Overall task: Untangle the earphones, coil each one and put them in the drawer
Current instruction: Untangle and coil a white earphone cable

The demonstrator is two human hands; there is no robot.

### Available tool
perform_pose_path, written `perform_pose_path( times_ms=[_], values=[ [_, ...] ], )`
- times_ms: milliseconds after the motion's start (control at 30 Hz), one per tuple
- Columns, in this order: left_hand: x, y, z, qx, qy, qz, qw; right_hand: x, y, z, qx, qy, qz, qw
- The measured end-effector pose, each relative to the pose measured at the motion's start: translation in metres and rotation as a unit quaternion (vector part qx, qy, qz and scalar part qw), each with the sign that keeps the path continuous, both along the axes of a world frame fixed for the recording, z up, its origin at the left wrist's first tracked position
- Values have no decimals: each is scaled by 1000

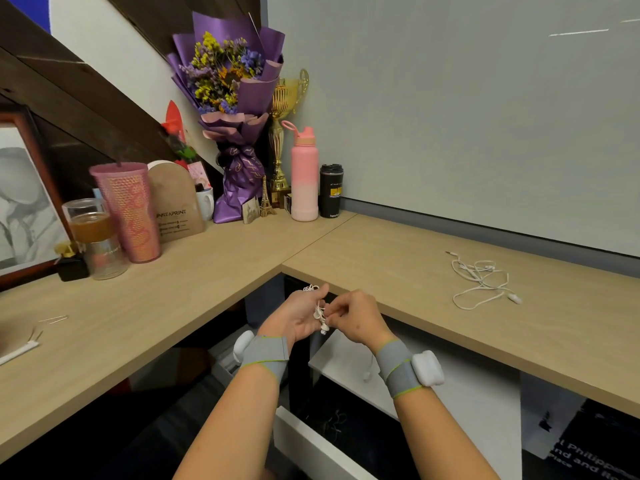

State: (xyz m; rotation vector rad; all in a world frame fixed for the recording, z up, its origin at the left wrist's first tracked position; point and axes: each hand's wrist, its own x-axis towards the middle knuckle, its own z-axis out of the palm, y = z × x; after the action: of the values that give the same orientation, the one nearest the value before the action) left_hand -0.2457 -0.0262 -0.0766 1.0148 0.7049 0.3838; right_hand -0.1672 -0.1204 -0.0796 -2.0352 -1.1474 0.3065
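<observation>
Pale wooden desk [207,271] wraps the corner, and the open drawer [306,443] sits at bottom centre. Just above it, the left hand [299,318] cradles one set of earphones [320,313], fingers curled round the bundle, and the right hand [358,317] pinches its cable. The second earphones [481,282] lie tangled on the desk at right. Both sets look light, limp and prone to snagging, so they are best gripped near the plug or buds.

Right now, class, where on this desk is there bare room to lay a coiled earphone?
Bare desk lies between the black tumbler and the loose earphones, and in front of the pink cup towards the near edge. The back corner round the bouquet is crowded.
</observation>
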Motion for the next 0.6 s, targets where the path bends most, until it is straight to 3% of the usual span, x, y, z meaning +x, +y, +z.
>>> perform_pose_path(
  times_ms=[133,267,467,600],
  values=[
    [0,1,1,-32,-37,27,998,3,-2,1,2,28,-5,1000],
    [-4,2,1,-20,-70,-30,997,8,-2,4,19,44,-6,999],
    [1,4,-1,-122,-132,28,983,5,-1,4,41,68,-13,997],
    [5,7,-3,-143,-172,82,971,-3,-4,3,63,137,19,988]
  ],
)
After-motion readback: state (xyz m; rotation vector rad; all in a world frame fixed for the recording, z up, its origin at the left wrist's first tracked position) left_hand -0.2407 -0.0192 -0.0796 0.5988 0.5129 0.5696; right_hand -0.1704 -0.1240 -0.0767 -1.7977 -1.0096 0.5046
